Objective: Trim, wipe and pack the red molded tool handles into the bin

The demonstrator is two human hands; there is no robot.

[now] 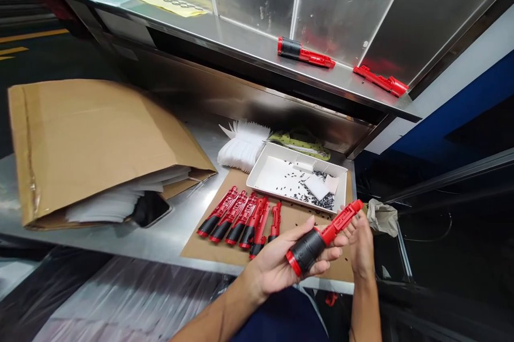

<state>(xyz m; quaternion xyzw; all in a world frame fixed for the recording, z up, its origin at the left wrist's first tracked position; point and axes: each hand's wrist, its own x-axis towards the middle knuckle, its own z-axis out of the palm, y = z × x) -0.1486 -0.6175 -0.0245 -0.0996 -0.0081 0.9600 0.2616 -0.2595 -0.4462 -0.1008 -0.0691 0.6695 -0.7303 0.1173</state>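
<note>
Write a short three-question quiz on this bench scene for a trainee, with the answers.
1. What does the left hand cradle?
2. True or false: the shallow white rectangular tray holds small black pieces.
3. How many red plastic parts lie on the raised stainless steel shelf?

Key:
1. A red plastic part with a black cylindrical sleeve.
2. True.
3. Two.
</note>
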